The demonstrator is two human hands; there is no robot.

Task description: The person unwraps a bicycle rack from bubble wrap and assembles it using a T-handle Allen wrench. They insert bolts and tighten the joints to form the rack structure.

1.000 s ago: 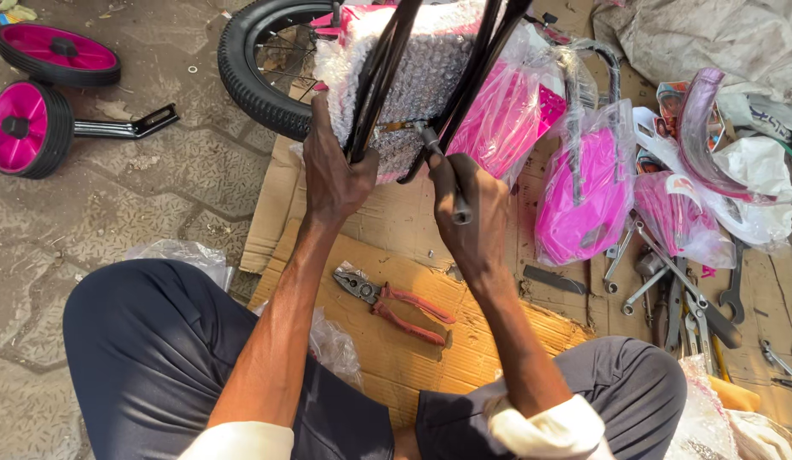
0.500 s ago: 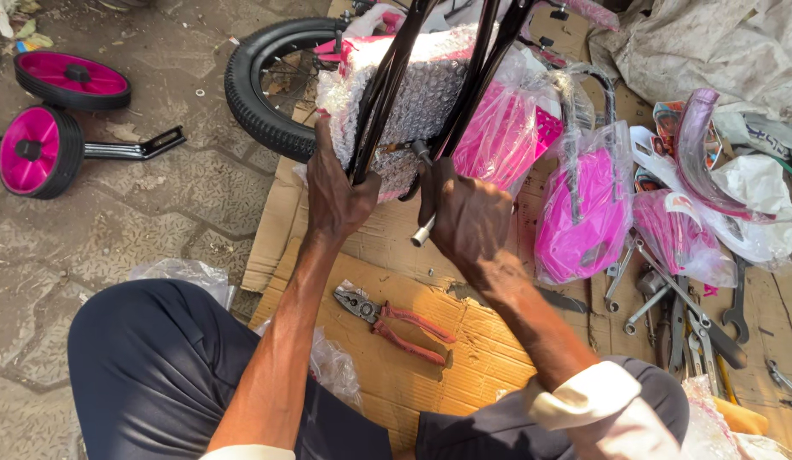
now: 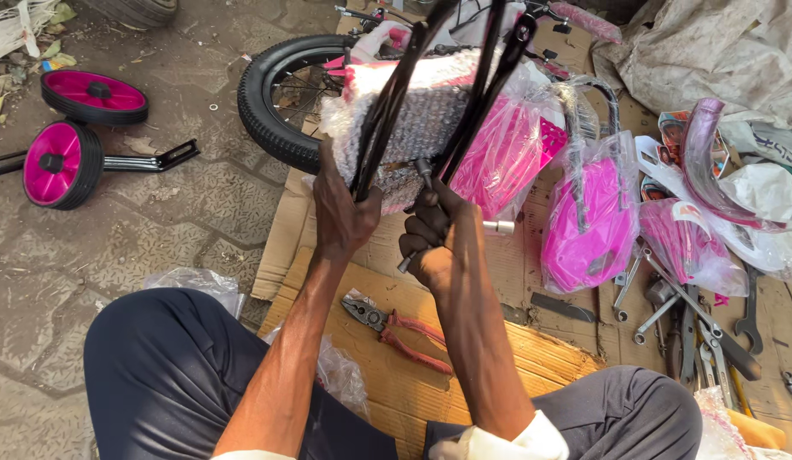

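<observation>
My left hand (image 3: 343, 215) grips the left black tube of a bicycle frame (image 3: 394, 94) that stands in front of me. My right hand (image 3: 433, 232) is closed on a metal socket wrench (image 3: 496, 227), its shaft set against the frame's lower end. Behind the black tubes lies a pink bicycle frame in bubble wrap (image 3: 430, 119). A black tyre (image 3: 268, 94) lies behind it on the ground.
Red-handled pliers (image 3: 397, 330) lie on cardboard (image 3: 387, 375) between my knees. Plastic-wrapped pink parts (image 3: 587, 213) and several spanners (image 3: 694, 328) lie to the right. Two pink training wheels (image 3: 59, 162) with a black bracket sit on the paving at left.
My right hand has turned the wrench, wrist rolling so the tool's socket end now points right. My view shifted, sliding the scene to the right.
</observation>
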